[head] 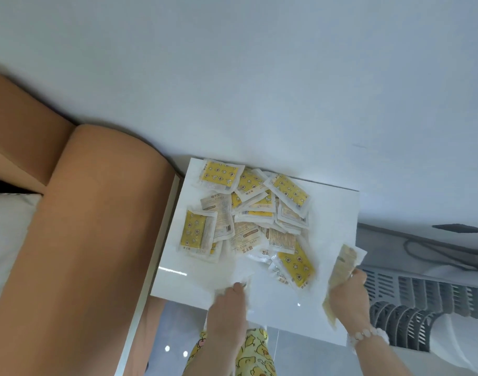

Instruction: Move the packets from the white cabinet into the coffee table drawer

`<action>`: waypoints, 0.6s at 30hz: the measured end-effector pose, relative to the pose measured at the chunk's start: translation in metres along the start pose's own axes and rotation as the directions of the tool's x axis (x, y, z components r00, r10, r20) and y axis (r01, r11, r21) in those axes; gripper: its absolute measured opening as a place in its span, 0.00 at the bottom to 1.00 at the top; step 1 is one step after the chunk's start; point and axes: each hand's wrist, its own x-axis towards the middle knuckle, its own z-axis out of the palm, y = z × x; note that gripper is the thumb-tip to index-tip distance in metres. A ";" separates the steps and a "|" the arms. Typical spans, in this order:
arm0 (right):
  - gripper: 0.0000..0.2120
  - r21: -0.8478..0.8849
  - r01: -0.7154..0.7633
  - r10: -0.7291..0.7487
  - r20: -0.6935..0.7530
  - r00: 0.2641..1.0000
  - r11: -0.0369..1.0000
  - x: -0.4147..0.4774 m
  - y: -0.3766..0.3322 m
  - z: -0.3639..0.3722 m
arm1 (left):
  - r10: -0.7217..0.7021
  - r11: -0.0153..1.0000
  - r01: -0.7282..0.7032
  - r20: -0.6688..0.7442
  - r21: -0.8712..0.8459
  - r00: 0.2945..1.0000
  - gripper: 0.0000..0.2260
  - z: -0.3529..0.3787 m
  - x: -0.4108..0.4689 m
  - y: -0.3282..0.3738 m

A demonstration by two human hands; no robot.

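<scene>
As right hand (pixel 346 297) grips packets (pixel 341 264), one label (pixel 250 243) reads HAND

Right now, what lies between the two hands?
Head view: bare white cabinet top between left hand and right hand, with the corner of one yellow packet reaching in.

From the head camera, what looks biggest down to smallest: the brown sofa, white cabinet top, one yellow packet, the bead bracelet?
Largest first:
brown sofa
white cabinet top
yellow packet
bead bracelet
The bracelet is nearer the camera, so the last two are unsure.
</scene>
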 end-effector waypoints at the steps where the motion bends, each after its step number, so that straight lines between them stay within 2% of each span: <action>1: 0.20 0.017 -0.022 0.021 0.012 1.000 1.000 -0.007 0.006 -0.006 | 0.013 1.000 -0.013 0.016 -0.002 1.000 0.15 -0.006 -0.006 0.002; 4: 0.17 0.151 -0.099 0.093 0.046 0.995 0.984 -0.029 0.021 -0.024 | 0.041 0.999 -0.039 0.058 -0.032 0.997 0.15 -0.032 -0.021 0.012; 8: 0.19 0.257 -0.065 0.048 0.072 0.996 0.964 -0.050 0.040 -0.051 | 0.102 0.993 -0.087 0.185 -0.084 0.977 0.15 -0.075 -0.025 0.028; 11: 0.13 0.421 -0.113 0.078 0.099 0.992 0.900 -0.072 0.046 -0.078 | 0.191 0.964 -0.122 0.297 -0.236 0.936 0.20 -0.110 -0.026 0.046; 12: 0.12 0.490 -0.131 0.094 0.100 0.991 0.862 -0.081 0.047 -0.086 | 0.227 0.948 -0.131 0.323 -0.291 0.919 0.20 -0.121 -0.029 0.053; 15: 0.12 0.646 -0.165 0.130 0.101 0.986 0.745 -0.107 0.051 -0.101 | 0.306 0.913 -0.176 0.331 -0.369 0.893 0.07 -0.148 -0.044 0.074; 18: 0.09 0.715 -0.156 0.145 0.078 0.986 0.682 -0.134 0.059 -0.113 | 0.347 0.871 -0.176 0.321 -0.458 0.881 0.06 -0.166 -0.062 0.092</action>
